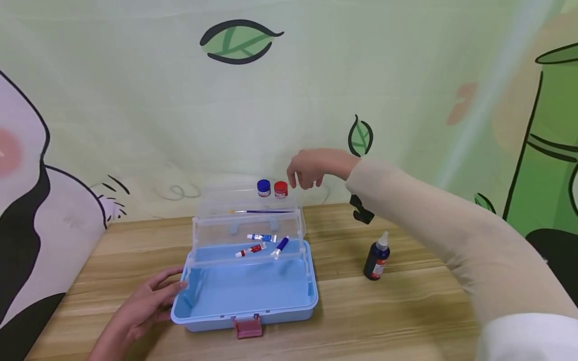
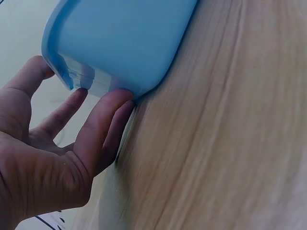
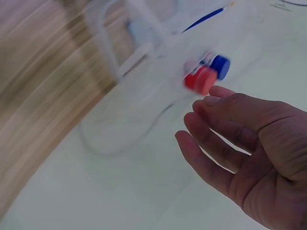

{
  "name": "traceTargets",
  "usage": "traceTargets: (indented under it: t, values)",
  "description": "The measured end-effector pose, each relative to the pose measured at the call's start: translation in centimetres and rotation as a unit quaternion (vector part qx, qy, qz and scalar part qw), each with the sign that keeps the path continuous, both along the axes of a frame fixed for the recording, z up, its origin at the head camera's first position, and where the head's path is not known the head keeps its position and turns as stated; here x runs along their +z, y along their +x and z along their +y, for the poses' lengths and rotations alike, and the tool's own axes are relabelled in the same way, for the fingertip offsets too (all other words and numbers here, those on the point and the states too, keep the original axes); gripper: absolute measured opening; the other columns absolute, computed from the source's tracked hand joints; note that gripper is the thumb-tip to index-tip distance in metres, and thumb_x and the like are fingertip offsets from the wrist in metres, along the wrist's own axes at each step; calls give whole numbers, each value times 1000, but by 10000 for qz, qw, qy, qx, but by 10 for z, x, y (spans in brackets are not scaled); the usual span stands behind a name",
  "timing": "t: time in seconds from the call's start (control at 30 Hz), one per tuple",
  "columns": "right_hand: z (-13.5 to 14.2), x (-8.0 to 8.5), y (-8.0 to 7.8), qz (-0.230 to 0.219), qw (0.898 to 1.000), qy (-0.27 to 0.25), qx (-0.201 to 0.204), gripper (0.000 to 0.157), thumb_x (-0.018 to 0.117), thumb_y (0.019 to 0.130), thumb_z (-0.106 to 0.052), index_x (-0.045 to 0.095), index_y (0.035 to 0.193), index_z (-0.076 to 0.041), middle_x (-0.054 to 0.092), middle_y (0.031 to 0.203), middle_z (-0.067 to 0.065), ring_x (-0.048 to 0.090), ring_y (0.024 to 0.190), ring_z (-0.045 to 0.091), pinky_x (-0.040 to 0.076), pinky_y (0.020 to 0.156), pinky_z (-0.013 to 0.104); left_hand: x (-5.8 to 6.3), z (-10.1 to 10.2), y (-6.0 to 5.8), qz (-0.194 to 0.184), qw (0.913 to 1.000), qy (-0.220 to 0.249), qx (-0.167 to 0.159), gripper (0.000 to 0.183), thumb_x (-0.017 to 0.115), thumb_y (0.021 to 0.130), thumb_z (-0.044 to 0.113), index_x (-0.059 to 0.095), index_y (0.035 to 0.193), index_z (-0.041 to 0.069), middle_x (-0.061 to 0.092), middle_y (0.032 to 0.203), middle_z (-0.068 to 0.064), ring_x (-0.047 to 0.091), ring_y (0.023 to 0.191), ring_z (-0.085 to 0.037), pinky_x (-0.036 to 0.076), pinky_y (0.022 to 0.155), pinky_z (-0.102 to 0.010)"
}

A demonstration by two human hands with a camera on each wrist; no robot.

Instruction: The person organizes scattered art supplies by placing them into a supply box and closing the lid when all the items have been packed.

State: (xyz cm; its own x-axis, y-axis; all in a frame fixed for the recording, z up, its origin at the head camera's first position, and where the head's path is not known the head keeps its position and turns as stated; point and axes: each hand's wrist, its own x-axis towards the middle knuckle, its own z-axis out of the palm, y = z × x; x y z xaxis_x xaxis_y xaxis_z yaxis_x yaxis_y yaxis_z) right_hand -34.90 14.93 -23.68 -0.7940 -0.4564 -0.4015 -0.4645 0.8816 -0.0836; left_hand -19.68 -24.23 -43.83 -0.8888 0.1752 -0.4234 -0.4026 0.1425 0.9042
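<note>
A light-blue plastic toolbox stands open on the table, its clear upper trays raised at the back. My left hand touches the box's left end, fingers and thumb spread along the wall in the left wrist view. My right hand hovers beside a red-capped paint jar, holding nothing, its fingers loosely bent and fingertips close to the jar. To the left of that jar stands a blue-capped paint jar. Below them lie a paintbrush, a blue paint tube, a red paint tube and a dark-blue-capped tube.
A dark bottle with a pale nozzle stands on the wooden table, right of the box. The pink latch hangs down at the box's front. A printed cloth backdrop rises behind the table's far edge.
</note>
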Motion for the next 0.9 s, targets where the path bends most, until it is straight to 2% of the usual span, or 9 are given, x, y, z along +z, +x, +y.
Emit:
traceTargets:
  t: [0.23, 0.5, 0.7, 0.9]
  values:
    - [80, -12, 13, -302, 9983, -488, -56, 24, 61, 95, 2, 67, 115, -7, 66, 99, 8, 65, 90, 23, 60, 75, 33, 2, 4, -1, 79, 9999, -43, -67, 71, 70, 97, 29, 35, 156, 10, 40, 154, -29, 69, 105, -27, 60, 84, -50]
    - [162, -40, 48, -647, 9913, -1118, -248, 23, 60, 97, 0, 66, 118, -6, 68, 102, 9, 66, 91, 21, 59, 74, 35, 0, 0, 0, 161, 9998, 42, -73, 70, 69, 98, 26, 34, 156, 8, 43, 152, -29, 69, 104, -26, 60, 82, -50]
    - [198, -74, 80, -775, 9827, -1652, -317, 26, 63, 93, 1, 66, 117, -7, 66, 101, 3, 64, 90, 16, 57, 72, 30, -2, -2, 2, 160, 9998, 81, -46, 69, 68, 99, 25, 34, 156, 9, 44, 151, -29, 70, 103, -26, 60, 82, -50]
    - [215, -111, 113, -719, 9693, -2344, -203, 25, 68, 92, -2, 64, 117, -3, 68, 109, 7, 67, 99, 25, 57, 79, 30, -2, -3, 4, 176, 9997, 144, -17, 69, 69, 98, 26, 35, 156, 9, 56, 143, -21, 70, 102, -24, 60, 82, -49]
